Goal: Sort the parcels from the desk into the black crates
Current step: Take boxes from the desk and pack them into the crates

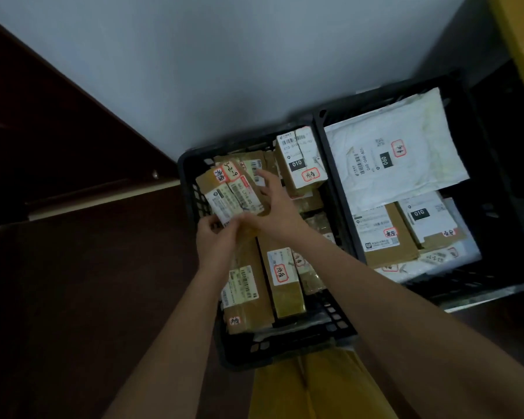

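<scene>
Both hands, left hand (pixel 214 237) and right hand (pixel 274 204), grip a labelled brown cardboard parcel (pixel 230 189), tilting it to fit among others in the left black plastic crate (pixel 191 176).

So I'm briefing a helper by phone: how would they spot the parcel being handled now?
Find the left black crate. At its far left corner, both hands hold a tilted brown box. Unlike its neighbours lying flat, it is raised, with "3-2-9" handwritten on it.
</scene>
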`<state>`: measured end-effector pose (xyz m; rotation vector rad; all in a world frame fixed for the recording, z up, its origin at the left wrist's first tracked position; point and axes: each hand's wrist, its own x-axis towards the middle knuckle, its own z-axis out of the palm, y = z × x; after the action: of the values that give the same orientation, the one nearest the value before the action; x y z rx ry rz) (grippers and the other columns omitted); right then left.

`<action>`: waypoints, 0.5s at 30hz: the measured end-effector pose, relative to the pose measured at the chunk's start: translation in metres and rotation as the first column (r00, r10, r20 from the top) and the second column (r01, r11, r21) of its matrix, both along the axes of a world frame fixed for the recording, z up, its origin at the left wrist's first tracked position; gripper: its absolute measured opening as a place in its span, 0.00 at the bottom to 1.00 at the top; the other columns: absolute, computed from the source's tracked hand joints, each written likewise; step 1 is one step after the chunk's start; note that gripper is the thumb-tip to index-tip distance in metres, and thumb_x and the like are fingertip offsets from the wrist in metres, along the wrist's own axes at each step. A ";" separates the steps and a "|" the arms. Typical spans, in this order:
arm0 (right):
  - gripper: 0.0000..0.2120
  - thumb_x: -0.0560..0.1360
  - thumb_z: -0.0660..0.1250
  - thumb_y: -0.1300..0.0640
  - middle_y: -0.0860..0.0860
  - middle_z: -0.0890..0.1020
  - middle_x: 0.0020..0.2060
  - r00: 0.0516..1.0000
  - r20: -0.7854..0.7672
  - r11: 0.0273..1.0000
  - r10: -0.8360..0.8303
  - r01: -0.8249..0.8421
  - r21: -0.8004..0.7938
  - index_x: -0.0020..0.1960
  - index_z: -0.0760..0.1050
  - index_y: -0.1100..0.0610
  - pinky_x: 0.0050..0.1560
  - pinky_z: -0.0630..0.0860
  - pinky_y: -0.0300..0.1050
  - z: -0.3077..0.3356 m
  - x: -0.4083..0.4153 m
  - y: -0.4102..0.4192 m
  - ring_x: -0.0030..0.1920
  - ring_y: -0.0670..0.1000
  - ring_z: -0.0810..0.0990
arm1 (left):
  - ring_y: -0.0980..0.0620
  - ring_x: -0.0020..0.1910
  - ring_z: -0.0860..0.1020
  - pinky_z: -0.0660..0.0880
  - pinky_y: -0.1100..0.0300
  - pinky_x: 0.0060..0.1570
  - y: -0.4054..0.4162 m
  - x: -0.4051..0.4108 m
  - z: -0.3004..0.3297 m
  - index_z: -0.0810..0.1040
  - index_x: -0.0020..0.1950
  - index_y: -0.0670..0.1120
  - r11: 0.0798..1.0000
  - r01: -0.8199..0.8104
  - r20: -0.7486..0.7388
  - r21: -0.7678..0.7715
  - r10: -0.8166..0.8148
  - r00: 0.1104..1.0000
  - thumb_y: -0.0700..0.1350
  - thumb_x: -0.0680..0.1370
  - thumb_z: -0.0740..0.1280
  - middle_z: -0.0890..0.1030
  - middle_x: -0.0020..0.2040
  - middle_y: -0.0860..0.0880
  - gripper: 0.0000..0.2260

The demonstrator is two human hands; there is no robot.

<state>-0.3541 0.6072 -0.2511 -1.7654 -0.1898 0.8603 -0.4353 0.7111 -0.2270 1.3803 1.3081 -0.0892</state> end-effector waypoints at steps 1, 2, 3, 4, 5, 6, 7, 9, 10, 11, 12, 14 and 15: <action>0.43 0.71 0.77 0.57 0.46 0.75 0.63 1.000 0.020 1.000 0.002 -0.002 -0.020 0.76 0.55 0.47 0.58 0.79 0.45 0.003 -0.003 -0.011 0.59 0.44 0.78 | 0.52 0.52 0.80 0.80 0.52 0.53 -0.011 0.000 0.003 0.74 0.64 0.50 0.999 0.007 0.026 -0.041 -0.005 1.000 0.49 0.76 0.72 0.80 0.54 0.52 0.17; 0.43 0.70 0.77 0.56 0.44 0.74 0.63 0.999 0.036 1.000 0.002 -0.001 -0.031 0.76 0.54 0.47 0.59 0.78 0.45 0.008 -0.005 -0.023 0.59 0.43 0.77 | 0.52 0.54 0.81 0.80 0.51 0.55 -0.022 0.000 0.005 0.75 0.66 0.53 0.996 0.024 0.045 -0.086 -0.020 0.999 0.48 0.77 0.71 0.81 0.56 0.53 0.17; 0.44 0.70 0.78 0.54 0.43 0.73 0.63 0.999 0.048 0.999 -0.003 0.005 -0.041 0.77 0.55 0.47 0.60 0.78 0.47 0.010 -0.007 -0.034 0.61 0.44 0.77 | 0.51 0.54 0.81 0.80 0.51 0.56 -0.032 0.000 0.006 0.75 0.66 0.54 0.990 0.042 0.065 -0.136 -0.034 0.997 0.47 0.78 0.69 0.81 0.57 0.53 0.17; 0.45 0.68 0.78 0.51 0.44 0.72 0.64 0.998 0.068 0.998 -0.010 0.013 -0.056 0.77 0.55 0.47 0.62 0.77 0.50 0.013 -0.007 -0.045 0.63 0.45 0.75 | 0.50 0.54 0.82 0.80 0.50 0.56 -0.042 0.000 0.007 0.76 0.65 0.54 0.979 0.061 0.081 -0.193 -0.046 0.996 0.45 0.79 0.68 0.82 0.57 0.51 0.15; 0.46 0.66 0.78 0.47 0.45 0.72 0.65 0.995 0.102 0.996 -0.012 0.021 -0.088 0.76 0.56 0.47 0.64 0.75 0.53 0.015 -0.007 -0.057 0.65 0.47 0.73 | 0.49 0.53 0.83 0.79 0.51 0.56 -0.050 0.002 0.011 0.77 0.62 0.54 0.965 0.092 0.091 -0.247 -0.071 0.993 0.42 0.80 0.66 0.83 0.56 0.49 0.12; 0.47 0.64 0.78 0.44 0.46 0.71 0.67 0.990 0.138 0.989 -0.002 0.022 -0.143 0.76 0.57 0.46 0.66 0.73 0.56 0.017 -0.006 -0.068 0.66 0.48 0.71 | 0.48 0.52 0.83 0.79 0.51 0.57 -0.058 0.003 0.014 0.78 0.59 0.53 0.949 0.120 0.091 -0.292 -0.097 0.991 0.39 0.81 0.64 0.83 0.55 0.47 0.12; 0.49 0.62 0.78 0.42 0.47 0.69 0.68 0.986 0.167 0.978 0.018 0.017 -0.207 0.76 0.56 0.45 0.69 0.69 0.57 0.018 -0.005 -0.079 0.67 0.49 0.69 | 0.47 0.51 0.84 0.79 0.52 0.57 -0.064 0.005 0.015 0.78 0.58 0.52 0.932 0.136 0.084 -0.335 -0.115 0.990 0.36 0.80 0.63 0.84 0.54 0.46 0.13; 0.54 0.60 0.79 0.40 0.49 0.67 0.68 0.984 0.166 0.949 0.059 -0.003 -0.316 0.77 0.53 0.44 0.71 0.64 0.58 0.017 -0.003 -0.098 0.69 0.53 0.65 | 0.46 0.50 0.84 0.79 0.52 0.56 -0.074 0.008 0.018 0.77 0.59 0.49 0.903 0.141 0.063 -0.407 -0.126 0.990 0.32 0.79 0.62 0.84 0.53 0.45 0.15; 0.56 0.59 0.80 0.39 0.50 0.66 0.68 0.984 0.160 0.935 0.076 -0.015 -0.355 0.77 0.51 0.43 0.71 0.62 0.57 0.016 -0.003 -0.105 0.69 0.54 0.64 | 0.45 0.51 0.83 0.79 0.52 0.55 -0.077 0.008 0.018 0.76 0.59 0.48 0.889 0.143 0.053 -0.434 -0.133 0.990 0.31 0.78 0.63 0.84 0.53 0.45 0.16; 0.57 0.59 0.79 0.38 0.51 0.66 0.69 0.983 0.158 0.918 0.093 -0.023 -0.396 0.78 0.50 0.43 0.71 0.62 0.57 0.014 -0.004 -0.110 0.69 0.55 0.64 | 0.45 0.51 0.83 0.79 0.54 0.54 -0.079 0.007 0.017 0.77 0.60 0.47 0.880 0.153 0.042 -0.450 -0.151 0.988 0.30 0.77 0.65 0.84 0.54 0.44 0.16; 0.57 0.59 0.78 0.37 0.52 0.66 0.68 0.980 0.167 0.899 0.111 -0.028 -0.436 0.78 0.49 0.43 0.70 0.61 0.57 0.012 -0.007 -0.114 0.69 0.56 0.64 | 0.45 0.52 0.83 0.80 0.56 0.51 -0.081 0.007 0.017 0.78 0.61 0.45 0.871 0.176 0.028 -0.460 -0.184 0.983 0.31 0.77 0.66 0.84 0.54 0.43 0.16; 0.55 0.61 0.76 0.35 0.54 0.66 0.67 0.982 0.152 0.855 0.110 -0.015 -0.518 0.77 0.48 0.44 0.68 0.64 0.59 0.009 -0.012 -0.121 0.67 0.59 0.66 | 0.46 0.50 0.83 0.79 0.59 0.46 -0.086 0.005 0.015 0.79 0.60 0.44 0.855 0.220 -0.017 -0.470 -0.258 0.966 0.31 0.77 0.66 0.85 0.53 0.43 0.15; 0.54 0.61 0.75 0.34 0.54 0.66 0.66 0.988 0.126 0.833 0.091 -0.006 -0.553 0.77 0.48 0.45 0.67 0.66 0.61 0.008 -0.016 -0.125 0.66 0.60 0.67 | 0.47 0.48 0.83 0.78 0.60 0.43 -0.089 0.005 0.012 0.79 0.59 0.44 0.855 0.225 -0.049 -0.468 -0.279 0.959 0.31 0.77 0.64 0.85 0.51 0.43 0.14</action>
<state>-0.3699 0.4823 -0.2432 -2.3822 -0.0837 0.8759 -0.4299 0.6217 -0.2146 1.1369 1.0974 -0.6305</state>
